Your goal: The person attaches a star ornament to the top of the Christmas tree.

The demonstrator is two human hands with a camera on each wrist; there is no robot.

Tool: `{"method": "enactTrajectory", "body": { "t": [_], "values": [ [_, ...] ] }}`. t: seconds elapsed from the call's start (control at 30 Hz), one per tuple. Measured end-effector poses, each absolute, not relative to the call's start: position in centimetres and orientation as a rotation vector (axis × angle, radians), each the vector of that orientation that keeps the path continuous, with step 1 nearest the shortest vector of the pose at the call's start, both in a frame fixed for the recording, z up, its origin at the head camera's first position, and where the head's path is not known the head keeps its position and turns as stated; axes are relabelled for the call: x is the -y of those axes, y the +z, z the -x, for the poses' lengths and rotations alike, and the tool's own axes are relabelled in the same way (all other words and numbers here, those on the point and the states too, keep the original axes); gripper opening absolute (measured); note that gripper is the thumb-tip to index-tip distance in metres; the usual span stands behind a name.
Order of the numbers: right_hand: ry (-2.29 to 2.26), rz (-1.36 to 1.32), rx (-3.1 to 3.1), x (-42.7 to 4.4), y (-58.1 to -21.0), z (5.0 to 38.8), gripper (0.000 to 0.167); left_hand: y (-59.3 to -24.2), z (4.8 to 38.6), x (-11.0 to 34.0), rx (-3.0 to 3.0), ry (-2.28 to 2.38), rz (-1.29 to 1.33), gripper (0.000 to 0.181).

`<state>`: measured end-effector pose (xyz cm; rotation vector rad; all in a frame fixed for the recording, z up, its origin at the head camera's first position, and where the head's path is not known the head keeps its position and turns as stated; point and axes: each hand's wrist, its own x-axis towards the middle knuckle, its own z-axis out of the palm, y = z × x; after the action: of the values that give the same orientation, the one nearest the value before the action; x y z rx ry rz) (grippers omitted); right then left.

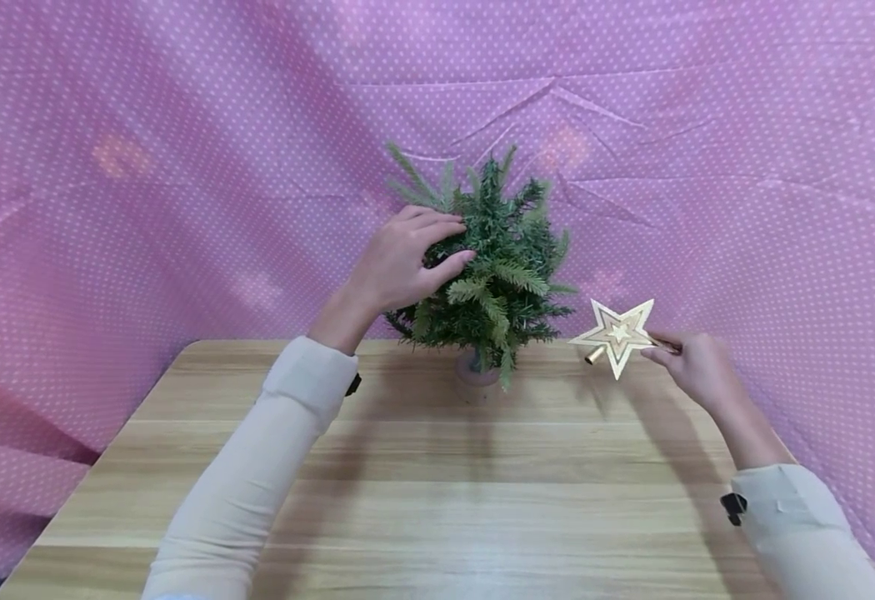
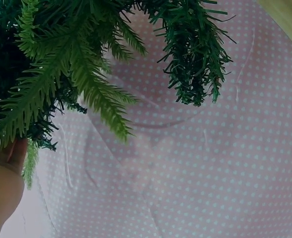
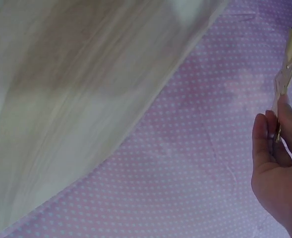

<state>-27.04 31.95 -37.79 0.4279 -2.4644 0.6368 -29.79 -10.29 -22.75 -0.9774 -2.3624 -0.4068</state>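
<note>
A small green artificial tree point(image 1: 505, 292) stands upright in a pale pot point(image 1: 477, 379) near the table's back edge. My left hand point(image 1: 400, 258) touches its upper left side, thumb and fingers apart; in the left wrist view that hand point(image 2: 4, 186) is at the left edge, its fingertips hidden by green branches point(image 2: 81, 59). To the right of the tree, my right hand point(image 1: 700, 367) pinches a flat gold star point(image 1: 619, 332) by one point, with a short gold tube below it. The right wrist view shows the star point(image 3: 286, 74) nearly edge-on between thumb and fingers of the hand point(image 3: 282, 183).
A light wooden table point(image 1: 437, 517) lies under both arms, its rounded back left corner visible. Pink cloth with white dots point(image 1: 257, 125) hangs behind the table and down both sides, close behind the tree. Small black devices point(image 1: 734, 507) show at both wrists.
</note>
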Motion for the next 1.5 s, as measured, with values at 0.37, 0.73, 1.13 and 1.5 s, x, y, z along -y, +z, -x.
{"method": "enactTrajectory", "body": {
  "t": [0.37,0.73,1.13,1.5],
  "values": [
    [0.641,-0.419,2.318,-30.7,-35.9,27.2,0.032,-22.7,29.7,10.2,2.336,-0.4,1.0,0.048],
    [0.643,-0.419,2.279,-29.8,-34.3,27.2,0.031,-22.6,29.6,10.1,2.381,-0.406,0.983,0.05],
    [0.705,-0.403,2.22,-29.2,-33.1,27.2,0.032,-22.7,29.7,10.1,2.367,-0.415,0.985,0.047],
    [0.74,-0.375,2.095,-28.3,-31.2,27.3,0.032,-22.7,29.5,10.1,2.365,-0.431,0.979,0.047]
  ]
}}
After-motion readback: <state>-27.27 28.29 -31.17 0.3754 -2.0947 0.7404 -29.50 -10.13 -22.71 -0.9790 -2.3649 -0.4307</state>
